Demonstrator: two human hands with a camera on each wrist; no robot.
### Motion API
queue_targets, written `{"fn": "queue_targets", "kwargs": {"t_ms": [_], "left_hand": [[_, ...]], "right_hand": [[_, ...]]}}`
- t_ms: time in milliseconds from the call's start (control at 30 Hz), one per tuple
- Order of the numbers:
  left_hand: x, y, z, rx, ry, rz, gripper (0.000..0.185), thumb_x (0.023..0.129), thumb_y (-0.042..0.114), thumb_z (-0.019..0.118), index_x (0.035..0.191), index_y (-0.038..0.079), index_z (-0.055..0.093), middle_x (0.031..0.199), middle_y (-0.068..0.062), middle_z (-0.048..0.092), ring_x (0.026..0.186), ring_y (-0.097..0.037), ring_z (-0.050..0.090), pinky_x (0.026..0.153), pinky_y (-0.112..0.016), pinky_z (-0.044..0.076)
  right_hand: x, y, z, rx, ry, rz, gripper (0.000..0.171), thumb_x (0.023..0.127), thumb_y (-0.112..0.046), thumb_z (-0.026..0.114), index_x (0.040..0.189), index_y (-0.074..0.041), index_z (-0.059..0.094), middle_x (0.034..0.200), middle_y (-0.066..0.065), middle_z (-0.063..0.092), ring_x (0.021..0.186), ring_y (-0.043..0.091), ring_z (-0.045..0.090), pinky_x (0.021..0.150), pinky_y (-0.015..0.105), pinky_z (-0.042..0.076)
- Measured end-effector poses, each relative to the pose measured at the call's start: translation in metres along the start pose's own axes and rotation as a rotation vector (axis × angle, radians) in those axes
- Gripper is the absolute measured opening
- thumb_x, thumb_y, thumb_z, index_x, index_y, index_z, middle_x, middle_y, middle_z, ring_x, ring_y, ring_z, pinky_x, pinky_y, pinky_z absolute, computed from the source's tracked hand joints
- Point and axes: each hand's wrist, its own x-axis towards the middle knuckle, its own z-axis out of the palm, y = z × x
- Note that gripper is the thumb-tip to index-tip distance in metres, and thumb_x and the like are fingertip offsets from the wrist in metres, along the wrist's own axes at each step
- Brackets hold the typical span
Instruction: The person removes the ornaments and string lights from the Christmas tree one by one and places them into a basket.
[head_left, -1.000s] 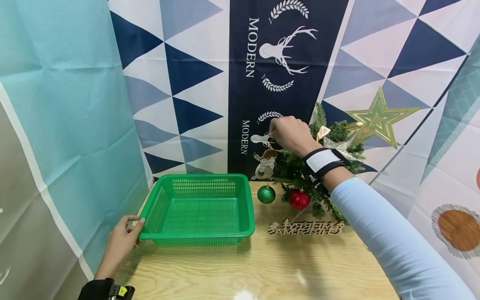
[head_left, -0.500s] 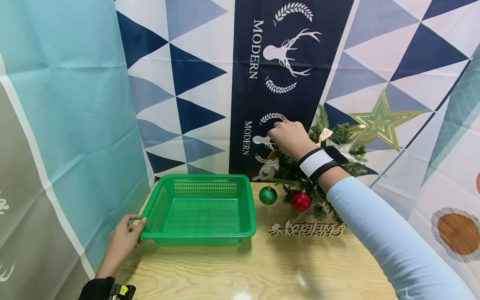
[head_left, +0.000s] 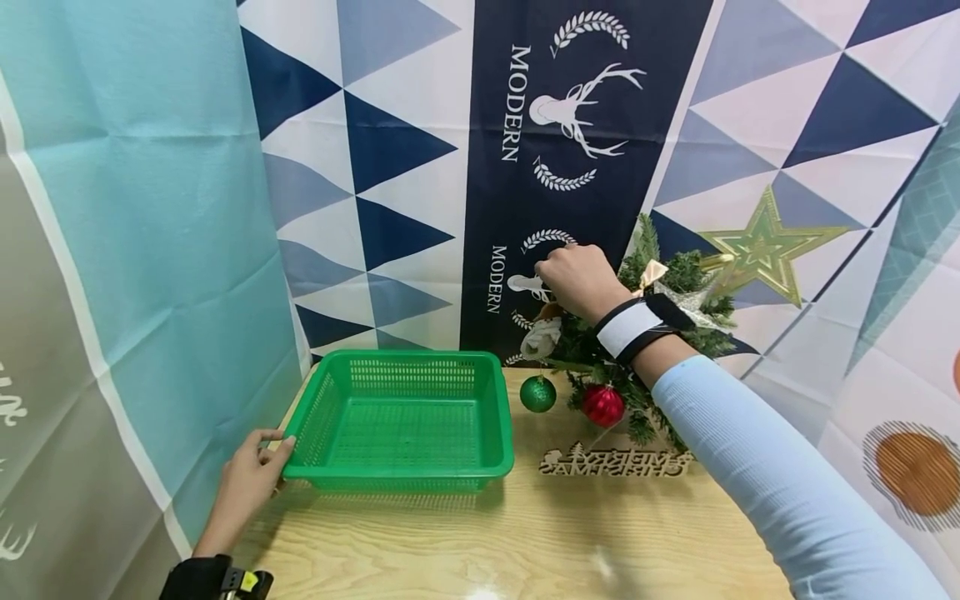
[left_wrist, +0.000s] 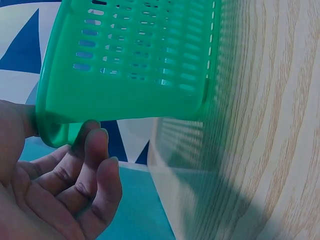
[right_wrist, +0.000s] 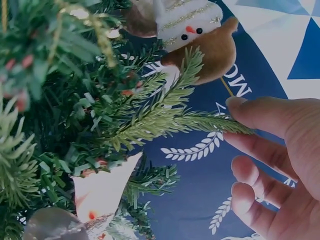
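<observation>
Right hand (head_left: 577, 279) first: from my seat I see it raised at the upper left side of the little tree (head_left: 645, 350), its fingers (right_wrist: 260, 117) bent, and the fingertip touching the end of a green branch (right_wrist: 165, 120). I cannot tell for sure whether the fingers are pinching the thin string of the snowman ornament (head_left: 542, 333); the wrist view shows the string running up behind the fingertip, but the actual hold is hidden. The snowman hangs on the tree's left edge, just below that hand.

Left hand (head_left: 247, 483) sits well to the left of the tree, at the near left corner of the green basket (head_left: 405, 417). Its thumb lies on the rim and its curled fingers (left_wrist: 95, 150) are under the lip, so I read it as holding the basket (left_wrist: 125, 75).

A green bauble (head_left: 537, 393) and a red bauble (head_left: 602, 405) hang low on the tree's left side, with the green one just right of the basket. A gold star (head_left: 765, 246) leans off the tree's top to the right. A wooden sign (head_left: 615, 461) lies on the table (head_left: 525, 542) in front of the tree.
</observation>
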Motion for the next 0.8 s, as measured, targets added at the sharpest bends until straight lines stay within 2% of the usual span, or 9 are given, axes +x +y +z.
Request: {"fn": "queue_targets", "kwargs": {"t_ms": [133, 300, 433, 500, 567, 667, 733, 800], "left_hand": [[-0.0002, 0.0014, 0.0003, -0.001, 0.002, 0.001, 0.073, 0.1, 0.072, 0.037, 0.146, 0.016, 0.044, 0.085, -0.005, 0.067, 0.064, -0.022, 0.062, 0.059, -0.038, 0.049], [0.0001, 0.0031, 0.0005, -0.008, 0.005, 0.006, 0.083, 0.095, 0.081, 0.033, 0.146, 0.015, 0.044, 0.085, -0.006, 0.067, 0.063, -0.023, 0.062, 0.059, -0.039, 0.048], [-0.0001, 0.0023, 0.0011, 0.005, 0.0, 0.0, 0.074, 0.1, 0.074, 0.035, 0.147, 0.016, 0.043, 0.087, -0.005, 0.066, 0.065, -0.022, 0.061, 0.061, -0.039, 0.048], [0.0003, 0.0018, 0.0009, 0.006, 0.001, -0.004, 0.072, 0.101, 0.072, 0.037, 0.147, 0.017, 0.043, 0.086, -0.005, 0.067, 0.064, -0.022, 0.061, 0.06, -0.038, 0.048], [0.0007, 0.002, 0.0006, -0.003, 0.003, -0.003, 0.079, 0.097, 0.078, 0.034, 0.146, 0.017, 0.043, 0.084, -0.006, 0.067, 0.063, -0.022, 0.061, 0.059, -0.038, 0.048], [0.001, 0.0034, -0.0003, -0.017, 0.004, 0.002, 0.097, 0.086, 0.09, 0.027, 0.146, 0.016, 0.044, 0.082, -0.006, 0.067, 0.061, -0.023, 0.061, 0.056, -0.038, 0.048], [0.0009, 0.0036, -0.0004, -0.024, 0.004, 0.008, 0.106, 0.079, 0.095, 0.023, 0.146, 0.015, 0.044, 0.082, -0.006, 0.066, 0.061, -0.023, 0.061, 0.056, -0.038, 0.048], [0.0004, 0.0027, -0.0001, -0.019, 0.005, 0.011, 0.101, 0.083, 0.092, 0.026, 0.146, 0.016, 0.044, 0.082, -0.006, 0.066, 0.061, -0.022, 0.061, 0.057, -0.038, 0.048]], "right_hand": [[0.0008, -0.0007, -0.0001, -0.003, -0.007, -0.002, 0.035, 0.095, 0.006, 0.068, 0.067, -0.011, 0.058, 0.061, 0.006, 0.055, 0.053, 0.025, 0.054, 0.048, 0.043, 0.05], [0.0012, -0.0007, 0.0002, -0.014, -0.019, 0.002, 0.041, 0.093, 0.007, 0.069, 0.06, -0.013, 0.054, 0.059, 0.005, 0.055, 0.051, 0.024, 0.053, 0.047, 0.042, 0.05], [0.0006, 0.0003, 0.0011, -0.016, -0.008, 0.009, 0.044, 0.094, 0.008, 0.065, 0.058, -0.013, 0.051, 0.056, 0.006, 0.052, 0.049, 0.023, 0.052, 0.046, 0.043, 0.05], [0.0002, 0.001, 0.0019, -0.009, -0.007, 0.017, 0.041, 0.096, 0.006, 0.066, 0.061, -0.011, 0.053, 0.059, 0.006, 0.053, 0.051, 0.024, 0.054, 0.047, 0.044, 0.051], [-0.0004, 0.0017, 0.0024, 0.008, -0.012, 0.031, 0.035, 0.097, 0.003, 0.066, 0.066, -0.009, 0.057, 0.064, 0.008, 0.056, 0.054, 0.026, 0.057, 0.049, 0.045, 0.052], [-0.0005, 0.0028, 0.0029, 0.044, -0.017, 0.058, 0.024, 0.099, -0.002, 0.066, 0.076, -0.006, 0.061, 0.072, 0.011, 0.061, 0.06, 0.03, 0.061, 0.052, 0.048, 0.054], [-0.0003, 0.0034, 0.0029, 0.069, 0.001, 0.072, 0.022, 0.1, -0.003, 0.065, 0.079, -0.005, 0.061, 0.072, 0.011, 0.06, 0.062, 0.031, 0.061, 0.052, 0.049, 0.054], [0.0003, 0.0037, 0.0029, 0.093, 0.025, 0.083, 0.024, 0.101, -0.002, 0.063, 0.078, -0.006, 0.057, 0.066, 0.009, 0.055, 0.058, 0.029, 0.058, 0.05, 0.048, 0.051]]}}
